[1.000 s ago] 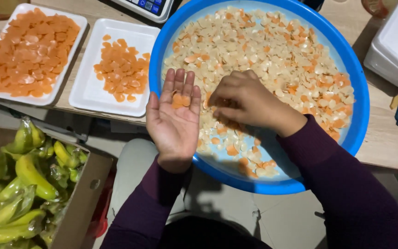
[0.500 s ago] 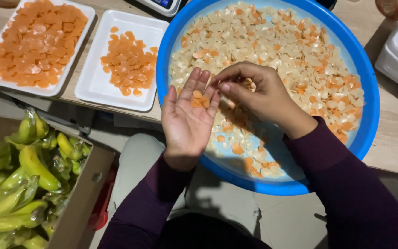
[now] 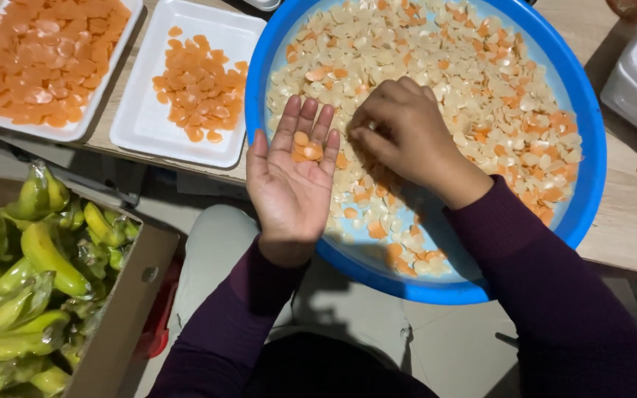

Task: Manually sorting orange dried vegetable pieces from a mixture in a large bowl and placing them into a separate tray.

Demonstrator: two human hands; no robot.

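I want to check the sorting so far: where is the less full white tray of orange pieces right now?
In the head view, the less full white tray sits upper left on the table, between the fuller tray and the blue basin, just above the open left hand.

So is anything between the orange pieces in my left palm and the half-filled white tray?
Nothing visible: the orange pieces lie on the open left hand, and only the blue basin's rim lies between it and the tray.

Two white trays sit far left, one [image 3: 75, 131] heaped with orange slices, the other [image 3: 141, 125] holding a smaller scatter; one big blue basin [image 3: 259, 66] lies to their right, its pale and orange pieces too many to count. One cardboard box [image 3: 123, 309] of green bananas stands near left; two hands, the left hand [image 3: 289, 184] cupping about three orange slices [image 3: 306, 149], the right hand [image 3: 407, 136] beside it.
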